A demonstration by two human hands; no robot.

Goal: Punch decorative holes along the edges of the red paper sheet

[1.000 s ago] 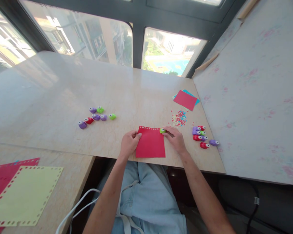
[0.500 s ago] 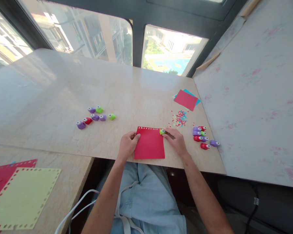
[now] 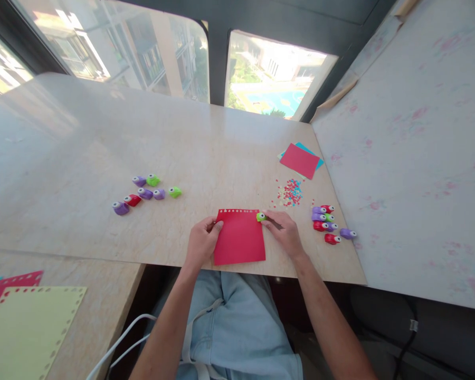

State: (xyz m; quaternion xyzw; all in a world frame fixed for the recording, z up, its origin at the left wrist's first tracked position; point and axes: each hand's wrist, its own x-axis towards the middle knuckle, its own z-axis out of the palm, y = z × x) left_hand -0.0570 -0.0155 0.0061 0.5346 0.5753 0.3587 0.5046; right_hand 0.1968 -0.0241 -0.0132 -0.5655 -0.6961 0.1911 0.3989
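Red sheet (image 3: 239,237) and green punch (image 3: 260,217) slightly nearer the table's (image 3: 103,158) front edge.

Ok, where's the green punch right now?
In the head view the green punch sits at the far right corner of the red paper sheet, pinched by the right hand; the left hand steadies the sheet's left edge.

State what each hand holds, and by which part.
Right hand grips the green punch at its rear end; left hand pins the red sheet by its left edge.
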